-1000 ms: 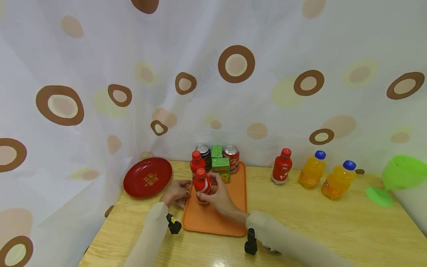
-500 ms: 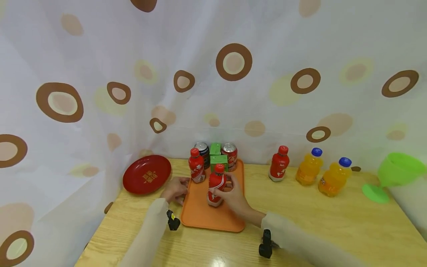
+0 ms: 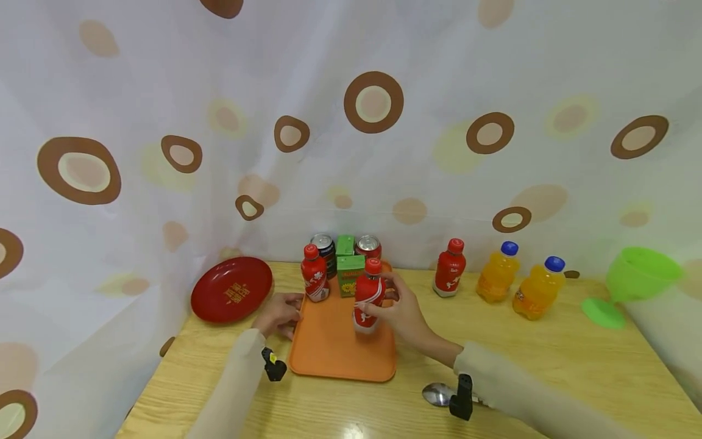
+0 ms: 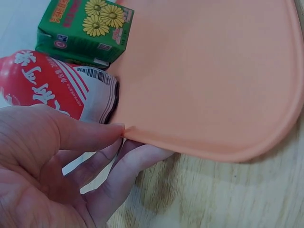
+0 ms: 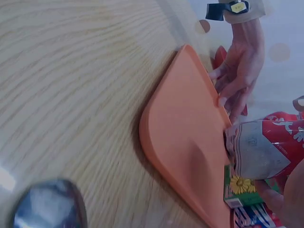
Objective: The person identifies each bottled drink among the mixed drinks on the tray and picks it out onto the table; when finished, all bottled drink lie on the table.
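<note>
My right hand (image 3: 406,314) grips a red plastic bottle (image 3: 368,305) with a red cap, over the right side of the orange tray (image 3: 340,356). In the right wrist view the bottle's whitish lower end (image 5: 259,149) hangs above the tray, which has a shadow on it. My left hand (image 3: 278,314) pinches the tray's left rim, thumb on top and fingers underneath, as the left wrist view shows. Close by that hand, a second red bottle (image 3: 315,277) stands on the tray. Beside it is a green drink carton (image 3: 348,277) with yellow flowers (image 4: 102,18).
Behind the carton are a dark can (image 3: 323,247), another green carton (image 3: 345,245) and a red can (image 3: 368,246). A red plate (image 3: 233,289) lies left. To the right stand a red bottle (image 3: 450,268), two orange drinks (image 3: 518,283) and a green goblet (image 3: 638,277). A spoon (image 3: 437,394) lies in front.
My right hand has carried the red bottle rightward across the tray, away from the other bottle. The spoon now shows from under the right forearm. My left hand has stayed at the tray rim.
</note>
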### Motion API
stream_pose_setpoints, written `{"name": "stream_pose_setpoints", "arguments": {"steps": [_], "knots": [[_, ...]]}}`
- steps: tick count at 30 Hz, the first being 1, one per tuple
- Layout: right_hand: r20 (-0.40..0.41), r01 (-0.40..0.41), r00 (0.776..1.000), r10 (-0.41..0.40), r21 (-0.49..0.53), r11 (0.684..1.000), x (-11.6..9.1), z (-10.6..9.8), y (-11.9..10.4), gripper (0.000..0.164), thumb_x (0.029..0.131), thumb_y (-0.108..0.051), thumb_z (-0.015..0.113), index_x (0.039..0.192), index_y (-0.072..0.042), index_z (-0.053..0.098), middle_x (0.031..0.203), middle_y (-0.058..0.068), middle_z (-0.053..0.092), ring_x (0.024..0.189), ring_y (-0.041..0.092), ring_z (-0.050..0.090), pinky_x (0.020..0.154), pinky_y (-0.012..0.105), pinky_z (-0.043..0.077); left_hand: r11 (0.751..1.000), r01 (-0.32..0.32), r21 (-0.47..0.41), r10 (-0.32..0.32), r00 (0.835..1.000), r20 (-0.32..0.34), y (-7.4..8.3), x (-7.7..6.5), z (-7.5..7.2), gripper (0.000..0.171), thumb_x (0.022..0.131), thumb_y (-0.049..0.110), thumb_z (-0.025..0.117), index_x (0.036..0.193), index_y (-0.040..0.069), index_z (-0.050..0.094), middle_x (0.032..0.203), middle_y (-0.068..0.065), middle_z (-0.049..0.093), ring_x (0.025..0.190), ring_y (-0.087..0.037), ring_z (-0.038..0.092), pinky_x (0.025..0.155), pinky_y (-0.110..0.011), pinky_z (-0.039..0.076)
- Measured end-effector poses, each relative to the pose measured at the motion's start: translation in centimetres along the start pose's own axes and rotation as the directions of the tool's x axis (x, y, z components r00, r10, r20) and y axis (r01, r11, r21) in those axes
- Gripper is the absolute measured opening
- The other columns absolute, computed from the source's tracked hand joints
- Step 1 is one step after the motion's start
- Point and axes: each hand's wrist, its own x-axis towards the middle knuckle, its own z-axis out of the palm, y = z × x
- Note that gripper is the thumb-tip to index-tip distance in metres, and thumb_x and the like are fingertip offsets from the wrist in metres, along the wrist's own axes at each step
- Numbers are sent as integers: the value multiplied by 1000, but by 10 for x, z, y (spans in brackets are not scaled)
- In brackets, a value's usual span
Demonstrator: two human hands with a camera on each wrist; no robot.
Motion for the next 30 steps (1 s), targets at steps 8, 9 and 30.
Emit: {"name": "stream_pose_setpoints", "arguments": {"steps": [8, 9, 30], "knots": [[-7, -11, 1000, 10, -49, 999, -4, -39, 2, 66, 89, -16, 84, 145, -7, 50, 131, 16, 60, 110, 31, 60, 85, 26, 58, 1000, -3, 6, 3, 1000, -15, 0, -1, -2, 61, 90, -12, 61, 150, -4, 53, 119, -18, 61, 82, -22, 65, 52, -35, 63], [-13, -8, 1000, 7, -55, 998, -5, -45, 2, 66, 90, -16, 84, 145, -6, 50, 132, 16, 60, 111, 31, 60, 86, 25, 58, 1000, -4, 9, 4, 1000, -20, 1, -1, -2, 60, 90, -12, 61, 150, -4, 53, 119, -18, 61, 82, -23, 65, 52, -35, 63], [-109, -358, 924, 366, 91, 929, -10, -118, 15, 79, 102, -21, 69, 162, -2, 22, 145, 18, 38, 130, 34, 48, 93, 29, 62, 1000, -6, -11, 6, 1000, -3, -2, 3, -4, 59, 91, -12, 61, 149, -3, 55, 114, -15, 61, 82, -21, 64, 53, -35, 63]]}}
